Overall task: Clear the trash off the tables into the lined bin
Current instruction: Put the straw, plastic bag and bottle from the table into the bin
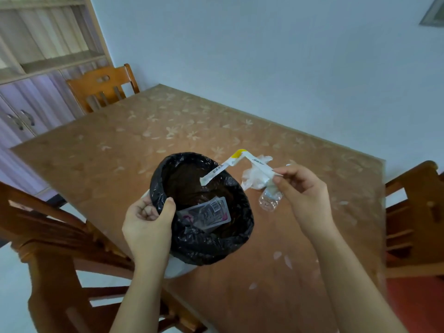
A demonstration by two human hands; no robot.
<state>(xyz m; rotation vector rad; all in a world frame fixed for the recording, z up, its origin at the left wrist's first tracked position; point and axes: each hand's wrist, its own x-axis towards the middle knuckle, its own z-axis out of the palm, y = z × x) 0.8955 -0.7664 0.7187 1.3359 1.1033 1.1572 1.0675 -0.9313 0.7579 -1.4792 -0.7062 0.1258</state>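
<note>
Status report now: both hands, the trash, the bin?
Left hand grips bin rim. Right hand pinches folded wrapper above the opening. Crumpled plastic, small bottle remain on table.

One lined bin, two wrappers, one bottle, one tissue, three chairs.

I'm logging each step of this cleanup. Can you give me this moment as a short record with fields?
left hand: grips the rim of the black-lined white bin
right hand: pinches one end of a bent white-and-yellow paper strip wrapper, far end over the bin opening
in bin: flat clear plastic package with barcode
left on brown patterned table: crumpled white plastic bag, small clear plastic bottle
</note>
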